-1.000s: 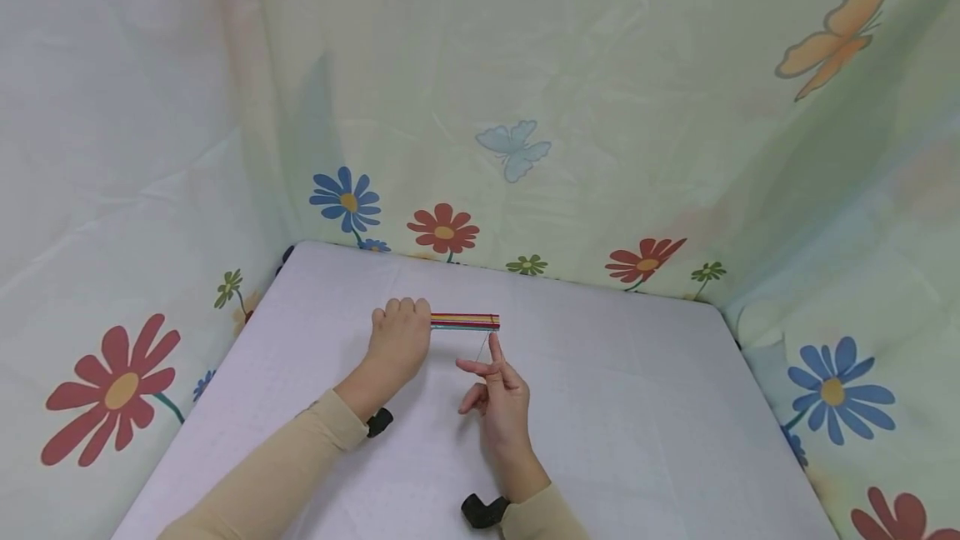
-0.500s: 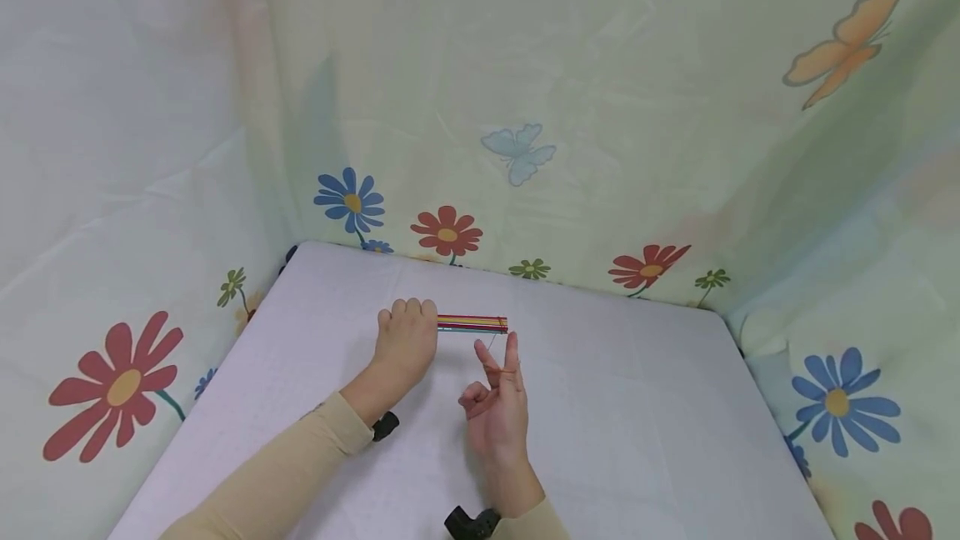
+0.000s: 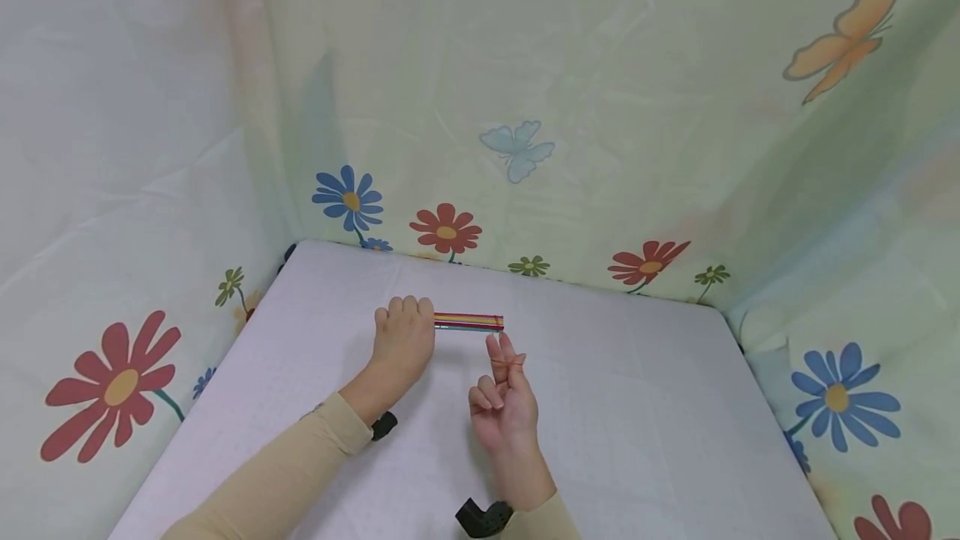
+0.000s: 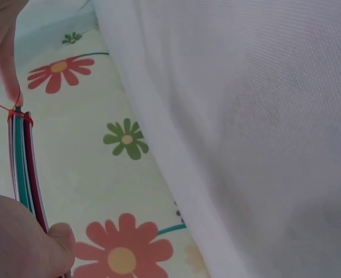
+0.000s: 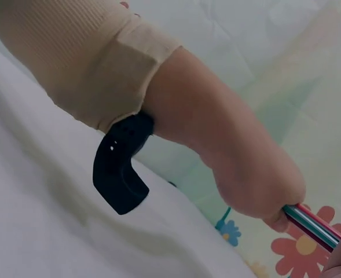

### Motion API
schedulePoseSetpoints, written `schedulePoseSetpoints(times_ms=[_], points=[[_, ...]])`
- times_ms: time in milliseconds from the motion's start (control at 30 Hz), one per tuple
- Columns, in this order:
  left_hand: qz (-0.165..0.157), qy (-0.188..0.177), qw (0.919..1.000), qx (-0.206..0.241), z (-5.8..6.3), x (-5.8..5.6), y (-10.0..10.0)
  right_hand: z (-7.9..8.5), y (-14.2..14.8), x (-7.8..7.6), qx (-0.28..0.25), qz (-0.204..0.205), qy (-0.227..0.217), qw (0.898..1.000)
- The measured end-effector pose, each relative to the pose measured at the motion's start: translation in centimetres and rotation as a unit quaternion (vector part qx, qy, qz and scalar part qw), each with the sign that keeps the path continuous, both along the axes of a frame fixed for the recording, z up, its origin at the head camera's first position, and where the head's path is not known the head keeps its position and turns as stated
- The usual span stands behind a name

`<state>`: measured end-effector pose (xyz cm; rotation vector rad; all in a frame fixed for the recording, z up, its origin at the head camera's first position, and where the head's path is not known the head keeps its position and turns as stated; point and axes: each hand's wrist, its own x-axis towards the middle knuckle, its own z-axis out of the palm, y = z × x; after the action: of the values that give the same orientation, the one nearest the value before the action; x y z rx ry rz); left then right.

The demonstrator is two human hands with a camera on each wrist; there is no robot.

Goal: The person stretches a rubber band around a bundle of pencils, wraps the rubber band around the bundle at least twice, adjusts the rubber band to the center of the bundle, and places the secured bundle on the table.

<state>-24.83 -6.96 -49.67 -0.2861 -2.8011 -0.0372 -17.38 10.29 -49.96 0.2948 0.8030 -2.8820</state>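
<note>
My left hand [image 3: 403,342] grips a bundle of thin, pencil-like coloured sticks [image 3: 468,322], red, yellow, white and teal, their free ends pointing right. Close below those ends is my right hand [image 3: 504,419], palm showing, two fingers upright and the others folded. An orange-red rubber band [image 3: 508,361] is held stretched across its fingers and thumb. In the left wrist view, the red band [image 4: 21,116] circles the sticks' ends, a strand running off left, and a right fingertip [image 4: 13,87] touches there. Teal and dark red sticks [image 5: 315,227] show between both hands in the right wrist view.
Beneath the hands is a table with a white cloth [image 3: 637,407]. A flowered curtain [image 3: 600,157] encloses its back and sides. Black wrist devices [image 3: 483,517] sit at both beige sleeves [image 3: 285,457].
The right hand has turned palm-up, its upright fingers coming together below the sticks' ends, and the band now crosses them. The left hand keeps its grip with barely any shift.
</note>
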Motion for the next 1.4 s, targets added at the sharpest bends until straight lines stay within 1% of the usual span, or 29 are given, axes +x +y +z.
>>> schedulePoseSetpoints(times_ms=[67, 267, 400, 567, 700, 833, 967, 1033, 1133, 1233, 1333, 1400], points=[[-0.001, 0.007, 1.0, -0.002, 0.0, 0.0, -0.1, -0.1, 0.2, -0.2, -0.008, 0.005, -0.01, 1.0], [-0.001, 0.022, 0.9997, -0.005, -0.1, -0.1, -0.3, -0.5, 0.8, -1.2, -0.002, 0.021, -0.043, 0.999], [-0.002, 0.022, 0.9997, -0.005, 0.0, 0.0, -0.5, -0.8, 1.4, -2.0, 0.017, 0.038, -0.057, 0.997], [-0.007, 0.022, 0.9997, -0.006, 0.1, 0.1, -0.6, -1.1, 2.3, -2.8, 0.041, 0.068, -0.057, 0.995], [-0.014, 0.022, 0.9996, -0.007, 0.0, 0.1, -0.7, -1.3, 3.1, -3.4, 0.054, 0.088, -0.066, 0.992], [-0.027, 0.029, 0.9992, -0.008, -0.1, 0.1, -0.7, -1.3, 4.0, -4.1, 0.082, 0.104, -0.073, 0.989], [-0.038, 0.035, 0.9986, -0.011, -0.2, 0.1, -0.7, -0.9, 4.8, -4.8, 0.125, 0.118, -0.081, 0.982], [-0.04, 0.037, 0.9985, -0.012, -0.2, 0.1, -0.7, -0.7, 5.2, -5.1, 0.149, 0.125, -0.089, 0.977], [-0.041, 0.033, 0.9985, -0.016, -0.2, 0.2, -0.7, -0.3, 5.7, -5.7, 0.196, 0.141, -0.096, 0.966], [-0.044, 0.026, 0.9984, -0.023, 0.0, 0.2, -0.6, 0.0, 6.2, -6.4, 0.254, 0.168, -0.093, 0.948], [-0.048, 0.012, 0.9983, -0.032, 0.1, 0.2, -0.6, 0.3, 6.6, -6.9, 0.312, 0.197, -0.082, 0.926], [-0.049, 0.004, 0.9981, -0.037, 0.1, 0.2, -0.7, 0.4, 6.8, -7.2, 0.341, 0.214, -0.077, 0.912]])
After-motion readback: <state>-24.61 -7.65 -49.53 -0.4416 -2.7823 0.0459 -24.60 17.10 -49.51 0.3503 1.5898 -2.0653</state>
